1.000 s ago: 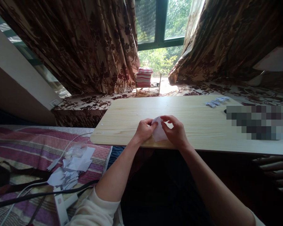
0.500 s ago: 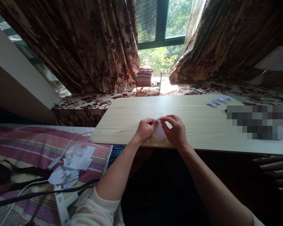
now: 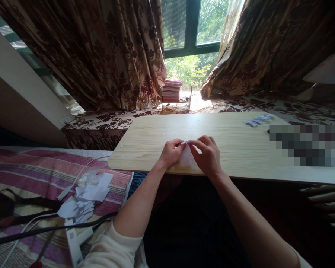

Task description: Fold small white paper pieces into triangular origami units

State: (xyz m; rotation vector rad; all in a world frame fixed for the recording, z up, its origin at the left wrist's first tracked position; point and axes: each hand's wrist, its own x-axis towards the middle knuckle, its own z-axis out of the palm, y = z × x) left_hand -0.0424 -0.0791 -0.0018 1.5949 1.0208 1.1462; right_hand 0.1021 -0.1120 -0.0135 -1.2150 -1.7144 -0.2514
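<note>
A small piece of white paper [image 3: 187, 156] is held between my two hands, above the near edge of the pale wooden table [image 3: 145, 134]. My left hand [image 3: 171, 152] pinches it at its upper left. With thumb and forefinger, my right hand [image 3: 208, 153] grips the top edge, close to the left fingertips. The paper's lower part hangs toward me, and its top looks bent over at the fingers. Several small folded paper pieces [image 3: 259, 120] lie at the table's far right.
On the bed [image 3: 108, 201] to the left are a heap of paper sheets [image 3: 93, 191], cables and a white power strip [image 3: 73, 243]. A blurred-out dark object [image 3: 307, 147] sits at the table's right. Folded striped cloths [image 3: 171, 90] stand on a small rack by the window.
My right fingers have moved slightly left and down toward the left ones. The paper's top edge has bent over, and less of its face shows.
</note>
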